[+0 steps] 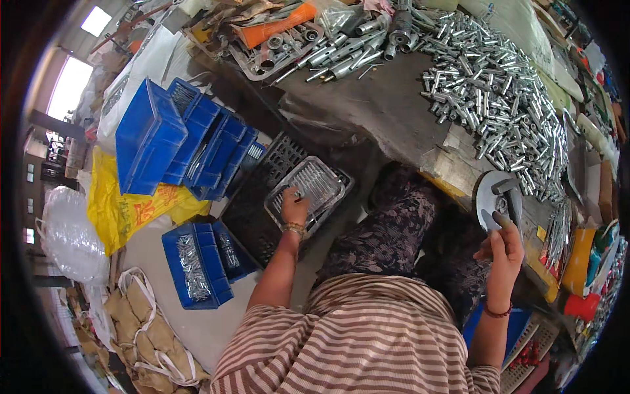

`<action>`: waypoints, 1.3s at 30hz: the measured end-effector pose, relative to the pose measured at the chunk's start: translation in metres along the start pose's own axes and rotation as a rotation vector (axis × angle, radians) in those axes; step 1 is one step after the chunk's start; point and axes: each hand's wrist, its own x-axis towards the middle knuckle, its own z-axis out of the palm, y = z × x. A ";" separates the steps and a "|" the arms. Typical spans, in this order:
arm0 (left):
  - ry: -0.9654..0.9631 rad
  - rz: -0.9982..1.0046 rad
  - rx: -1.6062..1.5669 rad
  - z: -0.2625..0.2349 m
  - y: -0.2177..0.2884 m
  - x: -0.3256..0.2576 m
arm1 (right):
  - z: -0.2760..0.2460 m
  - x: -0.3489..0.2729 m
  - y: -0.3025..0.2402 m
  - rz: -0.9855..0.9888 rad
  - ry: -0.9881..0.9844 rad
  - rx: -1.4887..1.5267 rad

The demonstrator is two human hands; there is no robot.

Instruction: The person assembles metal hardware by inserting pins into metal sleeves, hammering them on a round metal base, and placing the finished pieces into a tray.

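At the metal tray (270,205), my left hand (294,209) has its fingers curled together over the near left side. Slim silvery rods (318,182) lie in rows in that tray. Whatever the left fingers grip, if anything, is hidden. The tray rests on a black plastic crate (248,223). My right hand (504,248) is raised at the bench's edge, fingers apart, and I see nothing held in it. Its fingertips overlap the near rim of a round pale metal plate (486,197). A metal tool with a thick head (506,186) sits on that plate.
Short metal sleeves (495,98) lie heaped on the bench (394,98), with larger tubular parts (348,59) behind. Blue bins (151,141) are stacked at left; another blue bin (213,294) holds metal parts. A yellow bag (118,207) and tan sack (141,315) lie nearby.
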 end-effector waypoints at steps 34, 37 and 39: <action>-0.259 1.310 0.125 0.101 0.374 -0.043 | 0.006 -0.009 -0.001 -0.108 -0.089 0.021; -0.397 1.256 0.251 0.134 0.380 -0.031 | -0.001 -0.017 -0.005 -0.143 -0.102 -0.072; -0.389 1.249 0.380 0.142 0.383 -0.023 | -0.007 -0.021 -0.002 -0.105 -0.121 -0.085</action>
